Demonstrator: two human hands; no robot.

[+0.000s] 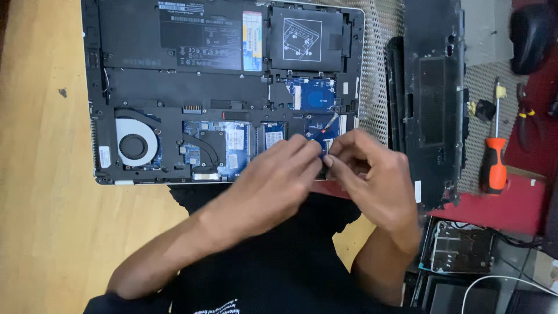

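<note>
Our left hand [273, 180] reaches in from the near left with its fingers pinched together over the near right corner of the opened laptop [224, 90], closing on something small there; the piece itself is too small and hidden to name. The laptop lies bottom up on the wooden tabletop [40, 174] with its cover off, so the insides face us and both hands can work from above. At its near left sits the round cooling fan [136, 143], with the copper heat pipe [203, 145] curving right from it toward the blue circuit board [317, 125], the part our fingertips meet over. Our right hand [372, 180] comes in from the near right, its fingertips also pinched and touching the left hand's at the same spot; we judge the two hands meet like this to steady a tiny part. Just right of the laptop lies the removed black bottom cover [433, 99], set aside but near. Farther right, an orange-handled screwdriver [494, 157] rests on the red mat [511, 203], within reach, with pliers [526, 113] just beyond.
</note>
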